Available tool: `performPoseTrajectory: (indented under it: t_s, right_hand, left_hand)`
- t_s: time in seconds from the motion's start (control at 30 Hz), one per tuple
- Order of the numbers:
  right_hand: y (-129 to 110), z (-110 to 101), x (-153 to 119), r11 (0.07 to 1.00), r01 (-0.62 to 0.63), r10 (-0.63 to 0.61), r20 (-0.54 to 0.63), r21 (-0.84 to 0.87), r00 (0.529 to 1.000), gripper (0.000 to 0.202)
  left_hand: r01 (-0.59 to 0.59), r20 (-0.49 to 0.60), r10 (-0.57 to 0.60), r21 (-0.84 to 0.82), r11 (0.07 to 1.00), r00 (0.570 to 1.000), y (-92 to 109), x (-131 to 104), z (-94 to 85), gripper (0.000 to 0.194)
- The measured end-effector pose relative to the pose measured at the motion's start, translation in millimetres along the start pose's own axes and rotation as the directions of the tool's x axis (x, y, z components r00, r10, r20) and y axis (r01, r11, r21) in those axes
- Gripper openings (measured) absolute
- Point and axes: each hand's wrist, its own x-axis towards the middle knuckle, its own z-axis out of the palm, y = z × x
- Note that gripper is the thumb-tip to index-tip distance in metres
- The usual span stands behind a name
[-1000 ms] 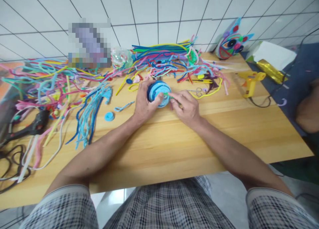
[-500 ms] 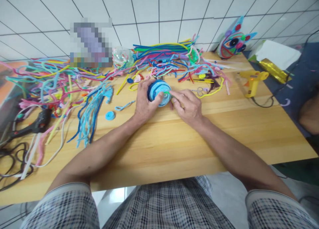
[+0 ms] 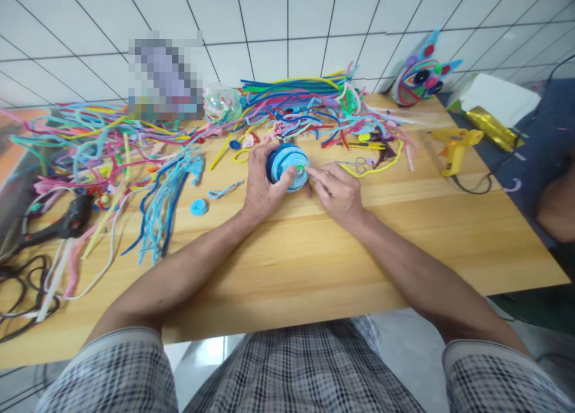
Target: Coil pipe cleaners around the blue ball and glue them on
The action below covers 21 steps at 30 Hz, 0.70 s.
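Observation:
My left hand (image 3: 264, 182) is wrapped round a blue coiled pipe-cleaner disc (image 3: 287, 157), with its thumb lying over the front. The disc has rings in dark and light blue. At its lower face is a small green piece (image 3: 300, 169), partly covered by my left thumb. My right hand (image 3: 338, 191) reaches in from the right, its index finger stretched to the green piece and its thumb apart below; the other fingers are curled. A reddish-brown stub (image 3: 309, 190) shows under the disc. To the left lie a small blue coil (image 3: 198, 207) and a bent blue pipe cleaner (image 3: 225, 190).
Tangled pipe cleaners (image 3: 99, 131) spread along the wall side, with a light-blue bundle (image 3: 157, 203) nearer. A black glue gun (image 3: 74, 218) lies left, a yellow glue gun (image 3: 457, 146) right. Scissors (image 3: 359, 163) rest behind my right hand. A decorated mask (image 3: 420, 81) leans on the wall.
My right hand has shifted slightly, its index finger now pointing straighter at the green piece. The left hand keeps its hold on the disc.

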Motion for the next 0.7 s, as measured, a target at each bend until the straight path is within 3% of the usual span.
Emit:
performPoseTrajectory:
  t_s: [0.37,0.53,0.7]
  right_hand:
    - [0.7,1.5,-0.9,0.999,0.022,-0.021,-0.023,0.034,1.0,0.037]
    - [0.1,1.0,-0.9,0.999,-0.003,0.002,0.015,0.043,1.0,0.038]
    - [-0.7,1.9,-0.6,0.999,0.027,-0.026,-0.017,0.04,1.0,0.037]
  left_hand:
    - [-0.026,0.045,0.02,0.152,0.988,0.999,1.1,2.8,-3.7,0.071]
    - [-0.045,0.087,0.038,0.082,0.996,0.995,-0.7,4.6,-3.4,0.066]
    - [-0.004,0.108,0.002,0.018,1.0,0.994,-1.2,3.5,-1.7,0.07]
